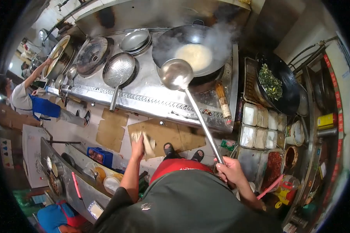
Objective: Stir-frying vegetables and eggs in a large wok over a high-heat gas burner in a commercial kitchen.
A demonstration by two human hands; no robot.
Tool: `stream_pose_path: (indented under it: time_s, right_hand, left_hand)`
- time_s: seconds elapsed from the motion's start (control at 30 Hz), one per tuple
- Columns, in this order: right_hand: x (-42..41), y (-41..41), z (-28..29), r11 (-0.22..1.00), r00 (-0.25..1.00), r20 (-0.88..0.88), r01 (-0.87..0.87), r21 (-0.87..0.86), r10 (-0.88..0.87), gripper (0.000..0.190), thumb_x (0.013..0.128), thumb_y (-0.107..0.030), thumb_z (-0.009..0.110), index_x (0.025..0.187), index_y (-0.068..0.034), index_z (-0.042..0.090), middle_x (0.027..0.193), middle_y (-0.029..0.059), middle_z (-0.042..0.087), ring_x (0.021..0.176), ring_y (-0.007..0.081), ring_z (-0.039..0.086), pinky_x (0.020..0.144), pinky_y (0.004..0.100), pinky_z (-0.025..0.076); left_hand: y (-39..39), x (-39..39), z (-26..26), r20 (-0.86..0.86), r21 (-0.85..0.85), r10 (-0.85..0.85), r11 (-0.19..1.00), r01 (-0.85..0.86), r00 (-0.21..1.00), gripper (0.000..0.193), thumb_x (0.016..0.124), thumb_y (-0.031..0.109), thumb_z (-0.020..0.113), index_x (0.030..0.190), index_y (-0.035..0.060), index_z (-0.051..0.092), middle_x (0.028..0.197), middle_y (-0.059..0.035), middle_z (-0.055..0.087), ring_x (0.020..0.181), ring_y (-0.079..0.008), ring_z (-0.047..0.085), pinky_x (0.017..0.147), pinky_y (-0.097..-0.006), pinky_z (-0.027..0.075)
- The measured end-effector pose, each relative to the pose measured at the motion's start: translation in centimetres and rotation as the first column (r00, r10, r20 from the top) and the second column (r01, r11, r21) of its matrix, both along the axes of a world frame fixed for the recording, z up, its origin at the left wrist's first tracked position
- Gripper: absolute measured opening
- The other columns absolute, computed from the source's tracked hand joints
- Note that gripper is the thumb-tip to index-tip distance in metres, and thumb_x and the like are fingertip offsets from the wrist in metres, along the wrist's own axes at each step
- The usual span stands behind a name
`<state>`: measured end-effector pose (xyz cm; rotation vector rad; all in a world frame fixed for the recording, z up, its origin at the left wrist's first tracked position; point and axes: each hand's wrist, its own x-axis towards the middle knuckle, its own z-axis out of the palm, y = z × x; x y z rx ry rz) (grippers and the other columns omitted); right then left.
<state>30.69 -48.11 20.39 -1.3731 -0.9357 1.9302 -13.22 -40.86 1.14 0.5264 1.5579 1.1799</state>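
Note:
My right hand (229,170) grips the end of the long handle of a metal ladle (177,73). The ladle's bowl overlaps the near rim of a large steaming wok (170,43) in this view; whether they touch I cannot tell. Pale, cloudy liquid (194,56) lies in the wok's bottom. In my left hand (138,146) is a crumpled beige cloth (148,144), held over the floor in front of the stove. A perforated metal strainer (119,68) rests on the steel stove top, left of the wok. Right of the ladle's handle lies a bamboo wok brush (222,100).
Right of the stove, a second wok (290,94) holds chopped greens (270,83), beside seasoning containers (250,110) and a tub of red sauce (275,167). Stacked metal bowls (135,40) stand behind the strainer. A co-worker (45,102) reaches into a large pot (66,43) at left; another person (54,217) is at lower left.

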Motion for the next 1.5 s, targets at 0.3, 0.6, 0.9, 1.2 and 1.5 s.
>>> stream_pose_path:
  time_s: [0.3,0.6,0.9,1.2,1.5]
  right_hand:
    - [-2.4,-1.7,1.5,0.95,0.949,0.046,0.311,0.007,-0.311,0.024,0.096,-0.007,0.057,0.117,0.006,0.057,0.066,0.0013,0.053,0.046,0.0062,0.046,0.039,0.0226,0.034]
    - [-5.9,-4.6,2.8,0.893,0.876,0.172,0.447,0.059,-0.45,0.025,0.095,-0.003,0.055,0.117,0.009,0.057,0.063,0.0007,0.053,0.048,0.0053,0.046,0.046,0.0231,0.036]
    - [-7.9,-6.0,4.5,0.813,0.805,-0.151,0.538,-0.222,-0.573,0.027,0.094,-0.008,0.054,0.116,0.009,0.055,0.061,0.001,0.051,0.045,0.0067,0.044,0.045,0.0234,0.036]
    - [-8.7,-7.0,5.7,0.842,0.819,0.228,0.539,0.008,-0.526,0.026,0.092,-0.006,0.059,0.115,0.006,0.059,0.064,-0.0007,0.053,0.049,0.0056,0.047,0.046,0.0233,0.037]
    - [-2.2,-9.0,5.3,0.626,0.637,-0.055,0.768,0.139,-0.769,0.029,0.097,-0.004,0.054,0.124,0.006,0.053,0.071,0.0015,0.053,0.051,0.0056,0.048,0.043,0.0226,0.037]
  left_hand:
    - [27.1,8.8,6.9,0.321,0.224,-0.323,0.939,0.26,0.89,0.062,0.095,0.049,0.059,0.122,-0.0065,0.056,0.104,-0.0103,0.066,0.091,-0.0217,0.065,0.077,-0.0364,0.053]
    - [33.2,14.7,3.6,0.391,0.107,-0.158,0.986,0.126,0.907,0.034,0.096,0.018,0.05,0.114,-0.0108,0.049,0.1,-0.019,0.063,0.086,-0.0315,0.068,0.072,-0.0461,0.059]
    - [30.9,13.9,4.0,0.413,0.263,-0.24,0.955,0.137,0.878,0.04,0.096,0.026,0.057,0.115,-0.01,0.056,0.102,-0.0147,0.064,0.089,-0.0227,0.064,0.079,-0.0368,0.054]
    - [22.6,16.4,9.2,-0.111,0.32,-0.621,0.717,0.619,0.776,0.054,0.101,0.042,0.049,0.121,-0.0072,0.059,0.118,-0.0143,0.064,0.109,-0.0201,0.057,0.095,-0.0329,0.043]
    - [23.8,34.8,15.2,0.266,0.361,-0.866,0.497,0.789,0.424,0.069,0.098,0.057,0.046,0.128,-0.0049,0.05,0.113,-0.0126,0.061,0.098,-0.0202,0.061,0.087,-0.0356,0.05]
